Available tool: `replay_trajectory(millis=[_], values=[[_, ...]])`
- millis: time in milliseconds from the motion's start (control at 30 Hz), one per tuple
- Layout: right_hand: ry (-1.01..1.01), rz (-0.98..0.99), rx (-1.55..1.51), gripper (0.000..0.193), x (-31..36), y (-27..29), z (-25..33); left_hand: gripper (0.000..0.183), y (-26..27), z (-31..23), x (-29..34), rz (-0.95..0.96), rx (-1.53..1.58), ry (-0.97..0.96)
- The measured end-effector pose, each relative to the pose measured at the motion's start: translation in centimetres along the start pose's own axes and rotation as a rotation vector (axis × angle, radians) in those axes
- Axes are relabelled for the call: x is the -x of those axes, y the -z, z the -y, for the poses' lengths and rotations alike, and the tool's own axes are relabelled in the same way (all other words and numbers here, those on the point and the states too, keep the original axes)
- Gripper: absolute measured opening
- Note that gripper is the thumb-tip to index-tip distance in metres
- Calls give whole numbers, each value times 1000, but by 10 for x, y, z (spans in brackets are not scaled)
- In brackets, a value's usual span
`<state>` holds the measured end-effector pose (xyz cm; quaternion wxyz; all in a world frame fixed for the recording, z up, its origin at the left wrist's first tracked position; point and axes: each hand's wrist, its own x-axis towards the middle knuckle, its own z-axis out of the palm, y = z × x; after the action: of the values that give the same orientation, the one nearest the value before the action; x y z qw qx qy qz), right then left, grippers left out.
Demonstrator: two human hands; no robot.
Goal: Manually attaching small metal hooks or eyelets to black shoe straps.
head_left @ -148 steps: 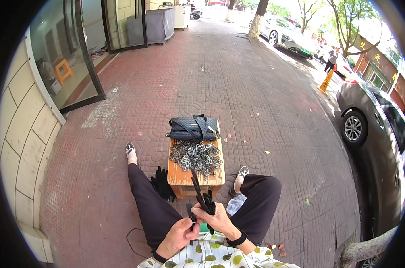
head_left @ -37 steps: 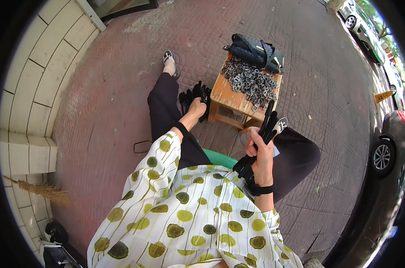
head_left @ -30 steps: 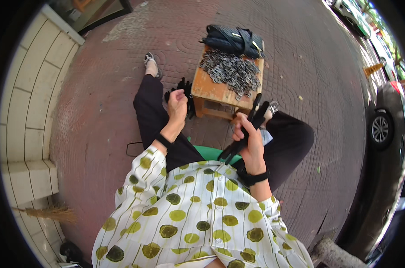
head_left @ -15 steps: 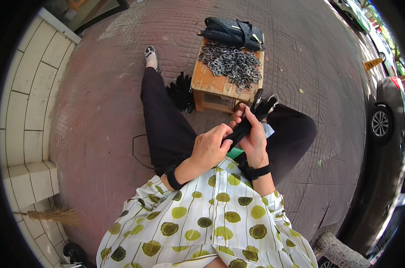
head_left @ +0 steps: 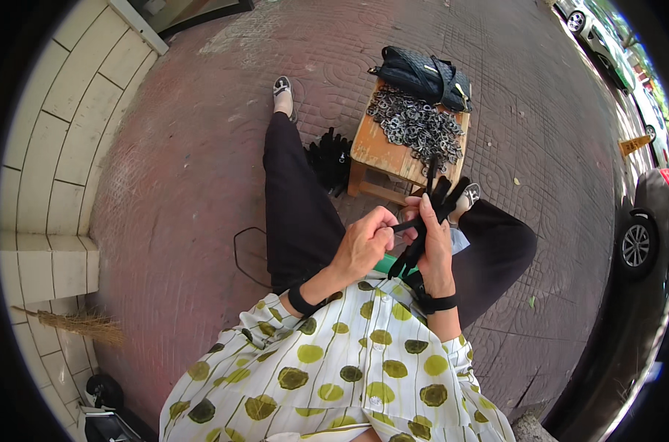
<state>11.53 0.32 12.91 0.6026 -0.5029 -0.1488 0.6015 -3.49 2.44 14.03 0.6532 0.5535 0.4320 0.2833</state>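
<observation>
A bunch of black fabric straps (head_left: 440, 199) hangs between my hands above my lap, with ends fanning out past the fingers at the top and lower down. My right hand (head_left: 437, 250) is closed round the middle of the bunch. The fingers of my left hand (head_left: 365, 240) pinch one strap (head_left: 404, 225) that sticks out sideways from it. Beyond my hands, a heap of small metal buckle-like rings (head_left: 417, 122) lies on a worn wooden stool (head_left: 378, 151). Whether any ring is on the straps cannot be made out.
A black handbag (head_left: 423, 74) rests on the stool's far end. More black straps (head_left: 328, 158) are heaped beside its left legs. A thin dark loop (head_left: 238, 254) lies left of my leg. A tiled wall (head_left: 47, 147) and a straw broom (head_left: 76, 324) stand left; a parked car (head_left: 636, 250) is right.
The straps have spread apart in my right hand, and one now runs sideways into my left fingers. The whole view has shifted, so stool and handbag appear farther right and lower.
</observation>
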Motion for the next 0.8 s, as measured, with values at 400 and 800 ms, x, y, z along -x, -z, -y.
replay_trajectory(millis=[400, 800], values=[[-57, 148, -320, 29, -4, 15, 3, 12, 27, 14, -10, 266, 1066, 383], [76, -8, -302, 16, -5, 22, 7, 13, -1, 30, -52, -31, -292, -278]])
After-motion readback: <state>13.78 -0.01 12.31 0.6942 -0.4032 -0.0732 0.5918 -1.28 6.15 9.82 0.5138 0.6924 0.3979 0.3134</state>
